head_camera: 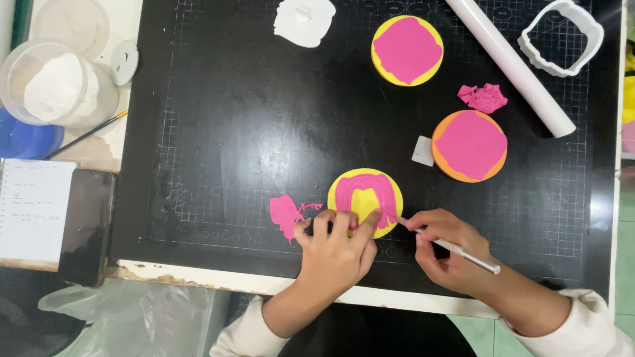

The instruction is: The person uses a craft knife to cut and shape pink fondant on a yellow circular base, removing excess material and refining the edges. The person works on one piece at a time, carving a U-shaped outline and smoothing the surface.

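A yellow clay disc (pixel 364 199) with an arch-shaped pink layer on top lies near the front of the black cutting mat (pixel 231 119). My left hand (pixel 336 248) rests its fingertips on the disc's lower edge and holds it down. My right hand (pixel 446 248) grips a thin silver craft tool (pixel 456 249) like a pen, its tip touching the disc's right lower rim. A scrap of cut pink clay (pixel 286 213) lies just left of my left hand.
Further back lie a yellow disc with a pink top (pixel 407 50), an orange disc with a pink top (pixel 469 145), a pink clay crumple (pixel 484 97), a white roller (pixel 509 63), two white cutters (pixel 562 36) (pixel 304 21). A powder tub (pixel 56 86), brush and phone (pixel 86 225) sit at left.
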